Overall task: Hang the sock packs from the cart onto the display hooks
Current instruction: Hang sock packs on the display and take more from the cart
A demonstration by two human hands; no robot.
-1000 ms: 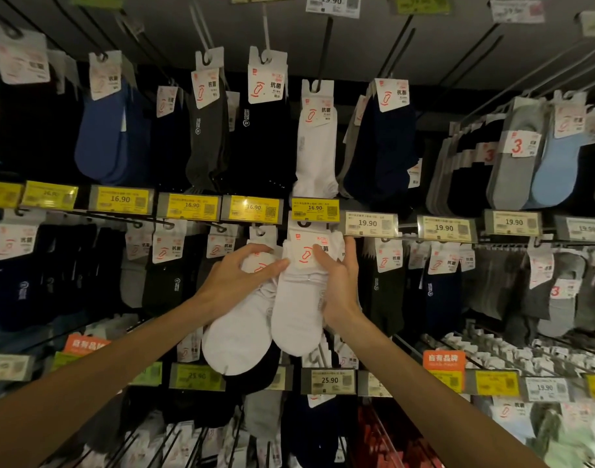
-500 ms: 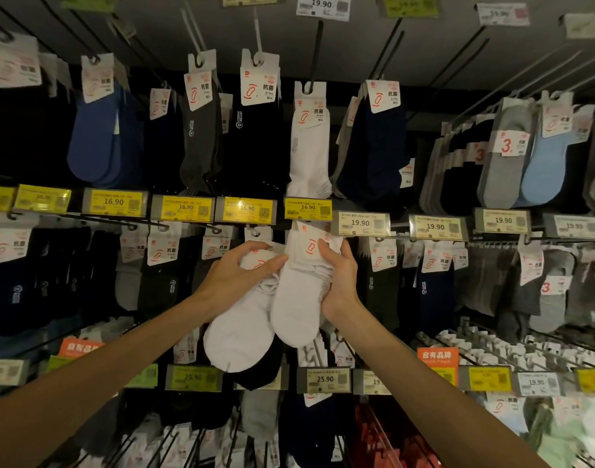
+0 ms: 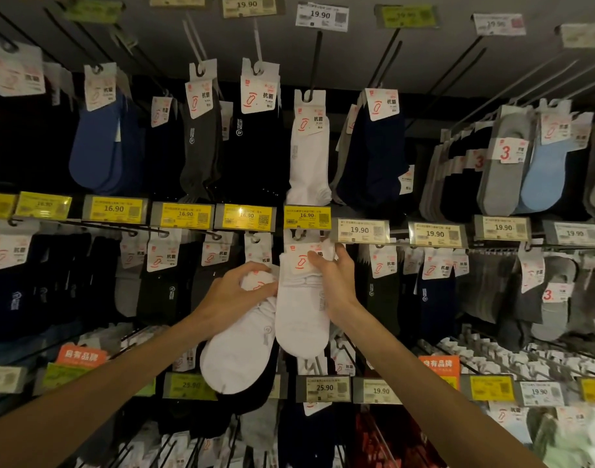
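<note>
Two white sock packs hang side by side in the middle row of the display. My right hand (image 3: 334, 282) grips the upper part of the right white pack (image 3: 301, 319), thumb across its paper label; the label's hole sits at a hook (image 3: 299, 235) just under a yellow 16.90 price tag. My left hand (image 3: 232, 292) holds the top of the left white pack (image 3: 238, 356), fingers curled over its label, and this pack tilts down to the left. The cart is out of view.
Rows of hooks carry dark, blue, grey and white sock packs all around. Another white pack (image 3: 309, 153) hangs directly above. Yellow price tags (image 3: 245, 216) line the rails. Bare hook rods (image 3: 485, 359) stick out at lower right.
My right hand slid up the right pack, thumb now over its label, and raised the label to the hook under the 16.90 tag. My left hand's fingers closed more over the left pack.
</note>
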